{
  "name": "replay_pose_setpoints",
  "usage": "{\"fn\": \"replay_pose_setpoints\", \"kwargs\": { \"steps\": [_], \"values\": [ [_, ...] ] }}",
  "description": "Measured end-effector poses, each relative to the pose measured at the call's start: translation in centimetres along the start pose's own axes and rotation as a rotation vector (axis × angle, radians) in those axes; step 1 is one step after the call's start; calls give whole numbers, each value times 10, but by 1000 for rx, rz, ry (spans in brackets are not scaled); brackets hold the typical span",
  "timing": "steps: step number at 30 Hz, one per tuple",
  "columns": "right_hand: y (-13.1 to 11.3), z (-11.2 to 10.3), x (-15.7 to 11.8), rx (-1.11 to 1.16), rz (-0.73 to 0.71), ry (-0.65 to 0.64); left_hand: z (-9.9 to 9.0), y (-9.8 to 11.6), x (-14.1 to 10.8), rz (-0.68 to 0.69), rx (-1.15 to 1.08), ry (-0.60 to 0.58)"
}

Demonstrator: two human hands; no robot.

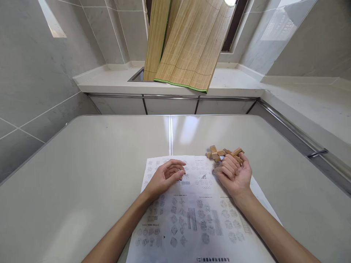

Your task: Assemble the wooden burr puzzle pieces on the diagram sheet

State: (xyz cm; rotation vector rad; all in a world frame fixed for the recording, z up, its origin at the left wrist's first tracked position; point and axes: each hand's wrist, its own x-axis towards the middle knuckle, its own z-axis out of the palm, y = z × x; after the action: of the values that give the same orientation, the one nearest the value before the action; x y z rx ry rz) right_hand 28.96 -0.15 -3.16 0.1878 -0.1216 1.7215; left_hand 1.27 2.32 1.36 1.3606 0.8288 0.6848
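Through the head view I see smooth, angular wooden blocks [215, 154] in pale brown, clustered at the far right edge of a thin white sheet [161, 255] printed with small diagrams. The sheet lies on a glossy, pale table [68, 164] with a straight seam. Beyond it, ribbed, straw-coloured matting [189, 44] with green edging hangs over a white ledge [104, 82]. My left hand [166, 175] is half open above the sheet, fingers loosely bent, holding nothing. My right hand [234, 173] curls inward right beside the blocks; I can't tell whether it grips one.
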Motion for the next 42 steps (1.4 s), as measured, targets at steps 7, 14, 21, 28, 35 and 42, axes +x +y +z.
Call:
{"fn": "replay_pose_setpoints", "kwargs": {
  "steps": [7, 14, 21, 28, 35, 42],
  "values": [
    [2, 2, 0, 20, -10, 41, 0, 0, 0, -1, -2, 1],
    [5, 5, 0, -93, -53, 107, 0, -2, 0, 11, -2, -2],
    [16, 18, -1, -482, -66, 117, 0, 0, 0, 16, -8, -7],
    [43, 25, -4, -867, 117, 125, 0, 0, 0, 29, -17, -17],
    [59, 19, -14, -1271, 343, 28, 1, -2, 0, 86, -16, -21],
    [66, 24, -25, -1606, 473, -75, 7, -4, -6, 191, -24, -212]
  ]
}}
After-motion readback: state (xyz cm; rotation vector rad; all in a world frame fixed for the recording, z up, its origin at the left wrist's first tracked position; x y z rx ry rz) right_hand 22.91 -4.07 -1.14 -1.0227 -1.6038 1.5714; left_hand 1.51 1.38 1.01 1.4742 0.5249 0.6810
